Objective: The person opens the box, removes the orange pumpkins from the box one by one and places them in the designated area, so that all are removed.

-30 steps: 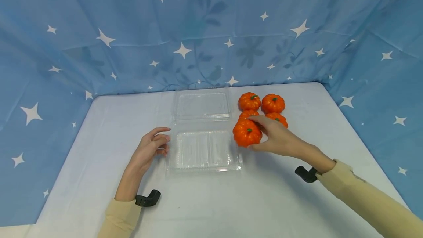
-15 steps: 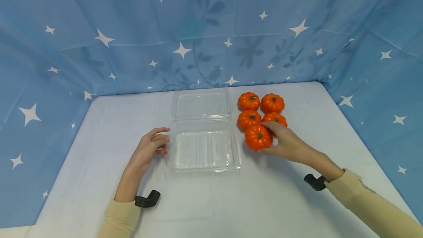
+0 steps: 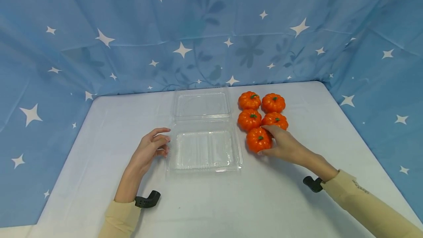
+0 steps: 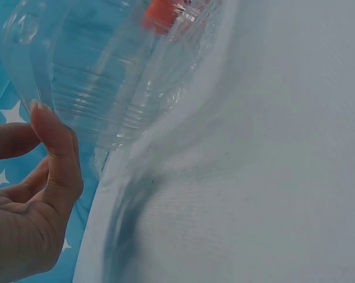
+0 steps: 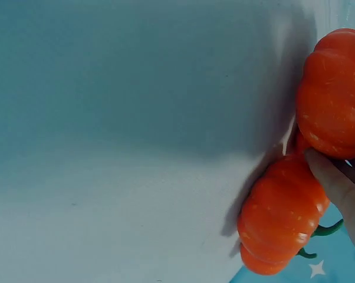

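Note:
In the head view, my right hand grips an orange toy pumpkin with a green stem, fingers at its far side and thumb at its near side. It sits at the front of a group of similar pumpkins, right of a hinged clear plastic container. That container lies with its lid folded back. My left hand is at the container's left edge; in the left wrist view its fingertips pinch the rim. The right wrist view shows the held pumpkin close over another pumpkin.
Behind the held pumpkin stand a left pumpkin, a right pumpkin and two at the back, one a back pumpkin. A white cloth covers the table. A blue starry curtain hangs along its back and sides.
My right hand has carried the pumpkin from the container's right edge rightward and slightly nearer me, down by the other pumpkins, uncovering the left one behind. My left hand has stayed put.

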{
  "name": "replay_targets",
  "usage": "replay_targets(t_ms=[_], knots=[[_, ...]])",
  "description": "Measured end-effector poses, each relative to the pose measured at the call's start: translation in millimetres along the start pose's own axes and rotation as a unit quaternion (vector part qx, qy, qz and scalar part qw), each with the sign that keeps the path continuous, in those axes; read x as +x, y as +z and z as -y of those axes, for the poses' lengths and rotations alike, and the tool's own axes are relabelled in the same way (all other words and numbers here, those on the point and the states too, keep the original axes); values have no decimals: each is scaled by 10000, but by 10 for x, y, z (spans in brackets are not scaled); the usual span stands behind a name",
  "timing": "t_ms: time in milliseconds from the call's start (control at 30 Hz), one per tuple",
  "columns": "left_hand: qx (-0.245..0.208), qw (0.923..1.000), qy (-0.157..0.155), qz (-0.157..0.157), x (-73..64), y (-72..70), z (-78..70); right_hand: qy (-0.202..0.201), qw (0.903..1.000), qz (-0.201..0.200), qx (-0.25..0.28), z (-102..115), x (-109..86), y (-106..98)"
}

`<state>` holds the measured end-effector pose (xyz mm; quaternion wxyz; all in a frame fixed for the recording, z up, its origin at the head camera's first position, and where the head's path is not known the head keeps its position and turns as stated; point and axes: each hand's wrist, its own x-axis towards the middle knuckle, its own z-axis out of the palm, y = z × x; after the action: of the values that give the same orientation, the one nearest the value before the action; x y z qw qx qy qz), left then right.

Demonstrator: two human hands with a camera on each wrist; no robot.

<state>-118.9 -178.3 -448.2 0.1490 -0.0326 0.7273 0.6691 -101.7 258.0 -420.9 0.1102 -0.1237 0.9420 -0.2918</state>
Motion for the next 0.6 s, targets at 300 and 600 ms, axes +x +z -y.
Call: replay_targets(t_ms=[300,600], knots=[[337,9994,47,-21,-29,17,-19,-147,9999,-47,-26,-52,-16,63],[1725,9849,154,21,-92,-8,-129,-410,9982,-432,-7,-43,-19,31]])
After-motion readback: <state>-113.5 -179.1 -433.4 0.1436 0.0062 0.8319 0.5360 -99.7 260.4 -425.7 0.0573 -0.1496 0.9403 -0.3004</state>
